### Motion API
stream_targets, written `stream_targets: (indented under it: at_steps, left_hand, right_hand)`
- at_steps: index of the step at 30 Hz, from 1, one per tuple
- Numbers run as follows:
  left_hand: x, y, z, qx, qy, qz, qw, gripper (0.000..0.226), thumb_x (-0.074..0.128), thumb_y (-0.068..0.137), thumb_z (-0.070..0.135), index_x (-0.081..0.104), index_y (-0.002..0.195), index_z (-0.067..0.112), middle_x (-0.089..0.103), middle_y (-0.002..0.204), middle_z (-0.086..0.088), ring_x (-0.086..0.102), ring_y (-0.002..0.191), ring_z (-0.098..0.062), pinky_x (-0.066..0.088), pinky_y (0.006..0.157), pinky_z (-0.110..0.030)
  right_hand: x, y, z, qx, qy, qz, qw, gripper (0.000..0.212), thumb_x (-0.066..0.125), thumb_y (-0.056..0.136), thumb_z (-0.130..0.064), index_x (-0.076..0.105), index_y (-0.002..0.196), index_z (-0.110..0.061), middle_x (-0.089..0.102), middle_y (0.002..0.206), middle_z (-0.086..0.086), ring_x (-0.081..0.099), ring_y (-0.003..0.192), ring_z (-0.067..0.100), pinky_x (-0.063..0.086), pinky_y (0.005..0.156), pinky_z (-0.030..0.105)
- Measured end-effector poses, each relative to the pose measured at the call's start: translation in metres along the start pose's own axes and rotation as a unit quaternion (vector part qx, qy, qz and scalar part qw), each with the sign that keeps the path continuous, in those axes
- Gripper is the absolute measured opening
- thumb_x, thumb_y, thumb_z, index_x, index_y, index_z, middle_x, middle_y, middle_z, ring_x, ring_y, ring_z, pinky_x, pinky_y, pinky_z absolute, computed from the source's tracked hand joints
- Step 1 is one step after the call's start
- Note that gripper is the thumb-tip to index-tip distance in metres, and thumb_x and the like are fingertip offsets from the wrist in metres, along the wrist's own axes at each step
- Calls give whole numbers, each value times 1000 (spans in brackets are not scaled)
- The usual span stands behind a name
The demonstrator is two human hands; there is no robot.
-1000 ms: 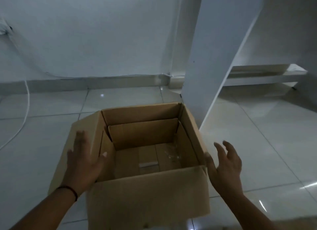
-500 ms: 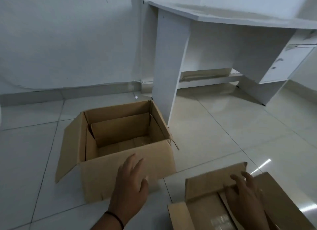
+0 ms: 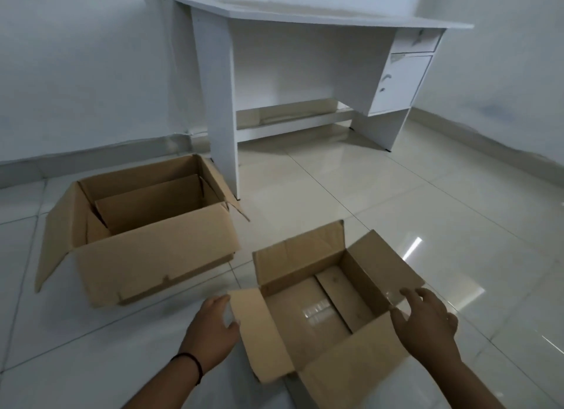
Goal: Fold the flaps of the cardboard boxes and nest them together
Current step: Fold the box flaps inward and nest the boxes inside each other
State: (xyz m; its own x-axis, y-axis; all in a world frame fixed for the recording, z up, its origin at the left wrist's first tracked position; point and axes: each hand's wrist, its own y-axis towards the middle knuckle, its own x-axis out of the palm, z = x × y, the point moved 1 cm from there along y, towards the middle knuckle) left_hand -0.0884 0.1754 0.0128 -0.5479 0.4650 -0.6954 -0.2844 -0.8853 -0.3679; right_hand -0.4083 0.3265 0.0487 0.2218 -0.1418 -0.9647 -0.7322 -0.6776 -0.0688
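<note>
Two open cardboard boxes stand on the tiled floor. The larger box (image 3: 152,256) is at the left, its far flap folded inward and its left flap hanging outward. The smaller box (image 3: 320,314) lies right in front of me with all flaps spread outward. My left hand (image 3: 212,332) rests against the outer side of that box's left flap, fingers apart. My right hand (image 3: 427,320) hovers over its right edge, fingers spread, touching or nearly touching the right flap. Neither hand grips anything.
A white desk (image 3: 305,72) with a drawer unit stands against the back wall, its left leg close behind the larger box. White walls enclose the corner. Glossy floor tiles (image 3: 396,201) stretch to the right.
My view swung right from the larger box. Both hands left that box and came to the smaller box, which is now fully in view with my hands at its side flaps.
</note>
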Motion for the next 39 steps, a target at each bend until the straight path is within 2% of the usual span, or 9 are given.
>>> stream_targets:
  at_steps: [6, 10, 13, 17, 22, 25, 29, 34, 39]
  left_hand:
    - [50, 12, 6, -143, -52, -38, 988, 66, 64, 84, 24, 34, 138, 1, 43, 142, -16, 45, 126, -29, 38, 91, -26]
    - [79, 34, 1, -284, -132, -33, 949, 79, 73, 73, 20, 33, 137, -4, 45, 140, -22, 47, 123, -36, 42, 102, -38]
    - [103, 47, -2, -347, -201, -34, 915, 64, 75, 70, 8, 48, 125, -10, 57, 125, -23, 56, 107, -38, 46, 98, -45]
    - [118, 57, 5, -297, -161, 27, 941, 35, 59, 63, 19, 64, 94, 4, 65, 94, -13, 58, 83, -31, 49, 78, -37]
    - [115, 77, 19, -197, -143, 98, 965, 16, 53, 87, 20, 60, 100, 27, 64, 90, 3, 60, 78, -18, 45, 61, -28]
    - [110, 89, 23, -188, -195, 91, 958, 15, 52, 91, 28, 63, 99, 35, 67, 90, 8, 64, 83, -18, 51, 70, -31]
    - [120, 94, 25, -224, -186, 2, 957, 18, 50, 92, 19, 51, 107, 30, 60, 92, 5, 59, 89, -22, 50, 78, -32]
    - [126, 91, 33, -241, -157, 32, 957, 23, 43, 88, 6, 60, 97, 19, 63, 87, -4, 58, 79, -23, 44, 63, -26]
    - [121, 78, 54, -210, -190, 36, 958, 22, 44, 89, 6, 61, 91, 20, 64, 85, -2, 59, 75, -19, 44, 59, -24]
  right_hand:
    - [8, 48, 57, 22, -25, -51, 998, 56, 52, 88, -40, 38, 139, -20, 41, 145, 8, 36, 134, 28, 24, 109, 54]
    - [23, 85, 81, 37, -47, -105, 993, 60, 50, 88, -41, 32, 142, -22, 41, 145, 7, 36, 133, 27, 24, 109, 54]
    - [35, 113, 92, 50, -59, -134, 988, 62, 51, 88, -42, 30, 143, -22, 42, 145, 8, 38, 133, 28, 25, 109, 54]
    - [51, 149, 100, 46, -56, -149, 986, 66, 56, 87, -40, 28, 143, -19, 37, 148, 11, 37, 134, 32, 30, 107, 54]
    - [72, 195, 106, 46, -39, -161, 985, 84, 69, 80, -34, 20, 143, -8, 21, 153, 19, 33, 135, 40, 37, 104, 53]
    - [86, 214, 105, 71, -8, -204, 976, 98, 75, 75, -32, 11, 145, -7, 32, 147, 21, 39, 131, 41, 39, 102, 54]
    - [103, 210, 110, 122, 55, -200, 971, 55, 67, 80, -20, 34, 121, -3, 61, 107, 22, 61, 90, 36, 51, 80, 47]
    - [112, 187, 112, 39, 85, -130, 987, 6, 46, 90, -10, 47, 96, -6, 56, 72, 7, 56, 58, 20, 44, 52, 28]
    - [96, 162, 96, 24, 99, -110, 989, 8, 42, 88, 0, 47, 87, -6, 48, 62, 5, 46, 50, 17, 34, 46, 23]
